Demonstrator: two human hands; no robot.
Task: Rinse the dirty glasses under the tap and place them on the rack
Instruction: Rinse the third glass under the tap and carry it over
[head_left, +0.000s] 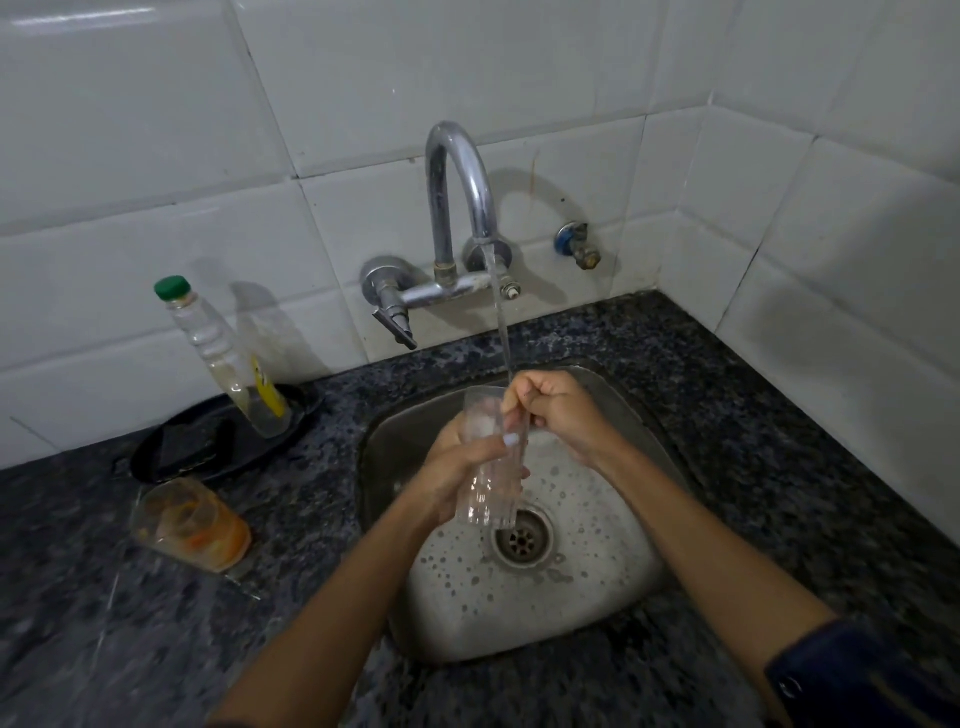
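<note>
Over the sink (623, 410), under running tap (460, 171): clear glass (491, 457) held upright-ish, tilted a bit, above the drain (521, 540). Left hand (462, 467) wrapped round its body, thumb across the front. Right hand (556, 410) closed in a loose fist at the rim, fingers (511, 402) curled at the glass mouth, seems to be rubbing the rim/inside; can't tell if it holds anything. Water stream (498, 306) lands right at rim & right-hand knuckles.

Progress, as judged: 1st glass mid-rinse, looks mostly clear. Dirty glass (195, 525) w/ orange residue waits on the surface (779, 415), left of sink, well apart from the hands. Rack not in view, so nothing seen placed yet.

Count: glasses 2 (1 in hand, 1 dirty). Taps 1, plus 1 small wall valve (576, 244). Bottle (223, 358) w/ green cap 1, standing on 1 dark tray (171, 457) w/ 1 dark pad on it.
</note>
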